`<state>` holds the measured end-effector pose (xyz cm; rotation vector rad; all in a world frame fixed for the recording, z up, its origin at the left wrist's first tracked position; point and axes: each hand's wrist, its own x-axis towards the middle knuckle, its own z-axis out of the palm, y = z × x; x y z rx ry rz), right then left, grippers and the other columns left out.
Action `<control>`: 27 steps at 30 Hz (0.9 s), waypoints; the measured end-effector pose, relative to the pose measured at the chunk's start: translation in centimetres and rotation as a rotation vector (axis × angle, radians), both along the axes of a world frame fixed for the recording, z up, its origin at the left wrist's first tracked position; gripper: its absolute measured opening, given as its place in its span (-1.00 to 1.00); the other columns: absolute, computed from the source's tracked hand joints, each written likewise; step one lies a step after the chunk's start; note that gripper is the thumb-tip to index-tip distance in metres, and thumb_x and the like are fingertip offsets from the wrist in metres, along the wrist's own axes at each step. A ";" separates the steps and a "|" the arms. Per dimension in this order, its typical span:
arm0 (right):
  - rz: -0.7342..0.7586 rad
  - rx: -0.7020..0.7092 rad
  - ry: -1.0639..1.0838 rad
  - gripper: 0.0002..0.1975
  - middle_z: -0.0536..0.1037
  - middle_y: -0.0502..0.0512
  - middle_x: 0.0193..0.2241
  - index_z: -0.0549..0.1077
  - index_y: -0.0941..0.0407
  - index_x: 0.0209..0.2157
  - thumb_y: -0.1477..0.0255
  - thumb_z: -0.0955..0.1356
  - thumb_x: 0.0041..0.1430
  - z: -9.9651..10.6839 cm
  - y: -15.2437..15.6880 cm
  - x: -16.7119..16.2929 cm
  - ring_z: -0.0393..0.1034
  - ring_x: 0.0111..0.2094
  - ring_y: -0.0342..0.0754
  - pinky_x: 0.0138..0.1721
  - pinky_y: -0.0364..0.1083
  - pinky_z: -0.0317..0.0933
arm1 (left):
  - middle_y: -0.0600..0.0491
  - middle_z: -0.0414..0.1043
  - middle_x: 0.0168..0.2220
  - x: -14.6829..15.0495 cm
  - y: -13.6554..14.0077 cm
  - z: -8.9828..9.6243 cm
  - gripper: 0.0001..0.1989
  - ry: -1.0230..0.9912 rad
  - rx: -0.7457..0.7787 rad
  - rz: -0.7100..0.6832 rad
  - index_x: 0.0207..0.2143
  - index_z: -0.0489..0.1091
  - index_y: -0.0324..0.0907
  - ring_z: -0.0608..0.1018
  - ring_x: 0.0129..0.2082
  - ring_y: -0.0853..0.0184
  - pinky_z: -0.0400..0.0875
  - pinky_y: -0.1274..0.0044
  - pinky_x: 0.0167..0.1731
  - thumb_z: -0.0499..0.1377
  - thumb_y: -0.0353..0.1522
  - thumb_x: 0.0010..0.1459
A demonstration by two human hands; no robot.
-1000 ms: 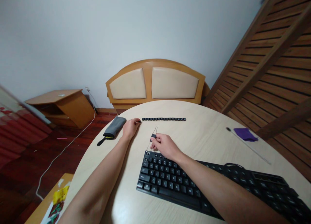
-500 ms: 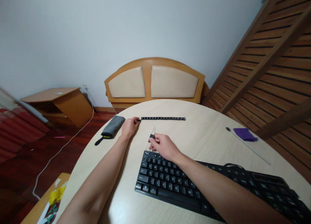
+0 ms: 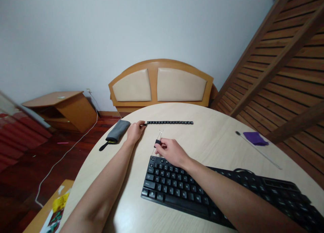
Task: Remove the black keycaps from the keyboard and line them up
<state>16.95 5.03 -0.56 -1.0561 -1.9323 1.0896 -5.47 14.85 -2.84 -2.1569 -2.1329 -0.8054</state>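
Observation:
My left hand [image 3: 135, 132] is closed in a pinch at the left end of a straight row of black keycaps [image 3: 170, 122], with a small dark keycap [image 3: 145, 124] at its fingertips, partly hidden by them. My right hand [image 3: 173, 152] grips the black handle of a wire keycap puller [image 3: 157, 143]. One pair of the puller's wires points away from me; the other reaches down to the top left corner of a black keyboard [image 3: 177, 185]. Bare sockets show along that top edge. My right forearm covers part of the keyboard.
A grey pouch [image 3: 118, 130] with a black strap lies left of my left hand on the round table [image 3: 202, 138]. Farther right are a thin white stick with a dark tip [image 3: 260, 151] and a folded purple cloth [image 3: 255, 138]. The keyboard's cable [image 3: 243, 171] loops behind it.
Both hands stay almost in place. The puller has tilted slightly, and its lower wire ends sit a little differently at the keyboard's corner. The left fingertips have shifted slightly at the row's end.

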 end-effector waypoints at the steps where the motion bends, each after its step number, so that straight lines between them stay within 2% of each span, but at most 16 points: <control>1: 0.006 0.017 0.000 -0.74 0.63 0.08 -0.41 0.49 0.12 -0.35 0.28 0.27 0.29 0.2 -0.2 0.0 0.52 -0.40 -0.09 -0.39 -0.18 0.30 | -0.01 0.60 -0.21 0.0 -0.1 0.0 -0.72 -0.008 0.007 -0.008 -0.03 0.45 -0.07 0.60 -0.20 0.17 0.43 0.46 -0.21 0.18 -0.30 0.20; 4: 0.040 0.077 -0.004 -0.78 0.62 0.05 -0.43 0.50 0.12 -0.33 0.31 0.28 0.27 0.8 -0.6 0.1 0.50 -0.41 -0.10 -0.37 -0.18 0.29 | -0.07 0.55 -0.10 0.3 -0.8 0.4 -0.66 -0.028 0.045 -0.055 0.02 0.40 -0.12 0.56 -0.09 0.14 0.42 0.39 -0.09 0.19 -0.36 0.17; 8: 0.068 0.176 -0.058 -0.82 0.58 0.04 -0.48 0.52 0.13 -0.36 0.37 0.30 0.22 1.3 -0.9 0.2 0.45 -0.45 -0.11 -0.39 -0.18 0.25 | -0.09 0.35 0.14 1.1 -2.5 1.4 -0.57 -0.052 0.094 -0.163 0.07 0.33 -0.14 0.40 0.13 0.15 0.30 0.35 0.11 0.20 -0.46 0.12; 13: 0.073 0.291 -0.111 -0.87 0.49 -0.02 -0.57 0.48 0.14 -0.43 0.44 0.32 0.16 1.9 -1.1 0.3 0.33 -0.55 -0.17 -0.46 -0.20 0.16 | -0.10 0.44 0.01 2.0 -6.5 2.0 -0.65 -0.112 0.058 -0.284 0.00 0.34 -0.20 0.51 -0.04 0.19 0.41 0.34 0.00 0.19 -0.41 0.13; 17: 0.094 0.322 -0.131 -0.88 0.47 -0.04 -0.58 0.48 0.15 -0.42 0.47 0.31 0.14 2.2 -1.2 0.5 0.31 -0.55 -0.18 -0.46 -0.21 0.15 | -0.06 0.51 -0.10 2.5 -11.0 2.3 -0.76 -0.353 -0.134 -0.409 -0.06 0.38 -0.20 0.56 -0.16 0.24 0.47 0.41 -0.14 0.04 -0.36 0.26; 20: 0.126 0.339 -0.146 -0.88 0.50 0.00 -0.54 0.47 0.15 -0.43 0.45 0.31 0.13 2.3 -1.3 0.7 0.34 -0.53 -0.17 -0.44 -0.21 0.17 | -0.02 0.52 -0.11 2.3 -13.4 2.8 -0.76 -0.317 -0.207 -0.560 -0.09 0.42 -0.16 0.54 -0.12 0.25 0.41 0.43 -0.06 0.02 -0.37 0.27; 27: 0.249 0.462 -0.213 -0.91 0.48 -0.04 -0.56 0.44 0.14 -0.44 0.46 0.31 0.11 2.4 -1.5 0.9 0.30 -0.57 -0.19 -0.46 -0.21 0.15 | -0.03 0.51 -0.13 1.5 -13.6 3.8 -0.79 -0.241 -0.220 -0.737 -0.13 0.43 -0.18 0.52 -0.12 0.22 0.37 0.42 -0.04 0.12 -0.37 0.18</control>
